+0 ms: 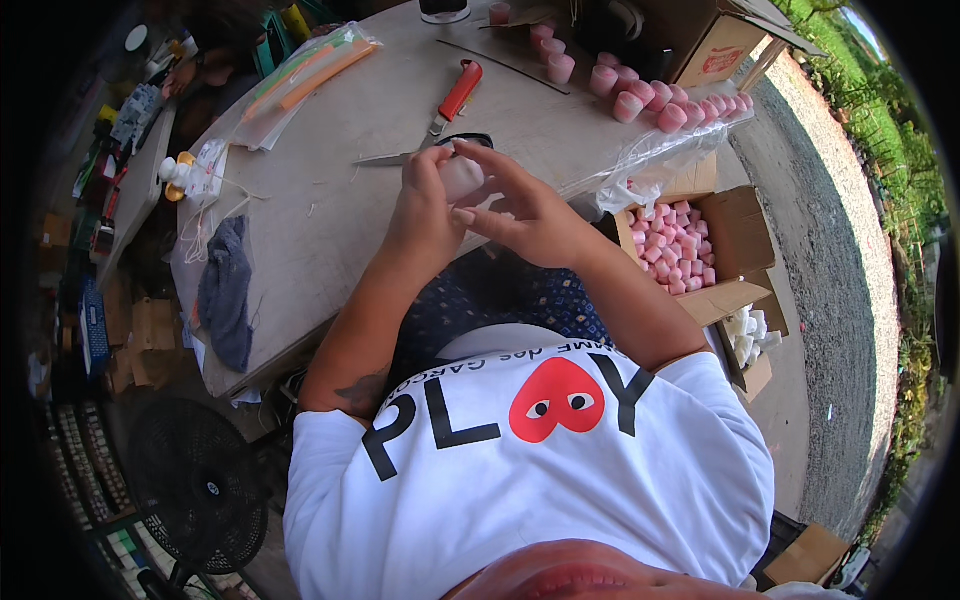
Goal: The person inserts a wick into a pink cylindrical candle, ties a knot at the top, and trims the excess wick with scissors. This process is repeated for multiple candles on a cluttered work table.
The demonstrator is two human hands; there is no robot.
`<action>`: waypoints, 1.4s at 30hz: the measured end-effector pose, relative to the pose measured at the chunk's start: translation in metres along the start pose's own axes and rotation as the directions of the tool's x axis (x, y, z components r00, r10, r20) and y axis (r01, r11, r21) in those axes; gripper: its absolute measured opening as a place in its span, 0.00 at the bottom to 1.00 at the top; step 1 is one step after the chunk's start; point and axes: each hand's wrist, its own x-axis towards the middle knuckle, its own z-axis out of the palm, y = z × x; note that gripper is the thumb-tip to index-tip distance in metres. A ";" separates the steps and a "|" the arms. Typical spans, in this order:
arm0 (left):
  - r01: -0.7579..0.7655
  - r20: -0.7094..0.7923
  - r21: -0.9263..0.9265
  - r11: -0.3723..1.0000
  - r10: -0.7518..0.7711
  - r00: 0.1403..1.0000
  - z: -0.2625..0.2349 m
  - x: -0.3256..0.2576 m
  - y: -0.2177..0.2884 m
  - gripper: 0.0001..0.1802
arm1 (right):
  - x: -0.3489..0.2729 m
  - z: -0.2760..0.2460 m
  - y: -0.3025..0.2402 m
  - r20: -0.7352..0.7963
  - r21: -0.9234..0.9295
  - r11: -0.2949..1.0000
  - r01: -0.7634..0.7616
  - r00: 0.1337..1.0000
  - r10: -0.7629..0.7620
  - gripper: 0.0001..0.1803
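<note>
Over the near edge of the table, my left hand (428,205) is closed around a small pale, whitish-pink rounded piece (462,180). My right hand (525,215) curves around the same piece from the other side, with fingertips at its top and the thumb near its lower edge. Fingers cover part of the piece. Just beyond my hands lie scissors with a red-orange handle (462,92); one blade points left, and a dark loop is partly hidden behind my fingers.
Pink cylinders (628,107) stand in rows at the back right, beside a cardboard box (715,45). An open carton (740,225) of pink cylinders sits below the right edge, near plastic wrap (650,165). Leftward are a grey cloth (228,295) and bagged orange and green strips (315,75).
</note>
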 end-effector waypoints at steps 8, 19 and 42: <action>-0.060 0.218 -0.217 0.974 0.108 0.970 -0.013 -0.002 0.016 0.36 | -0.096 -0.148 -0.018 -0.519 -0.608 0.565 -0.557 0.818 0.248 0.18; 0.290 -0.034 0.158 0.944 -0.288 0.957 -0.097 -0.032 -0.078 0.16 | -0.035 -0.120 -0.015 -0.370 -0.735 0.657 -0.168 0.911 -0.181 0.16; 0.359 -0.248 0.475 0.803 -0.270 0.931 -0.206 -0.028 -0.144 0.13 | 0.024 -0.039 0.070 -0.177 -0.718 0.688 0.106 0.928 -0.327 0.16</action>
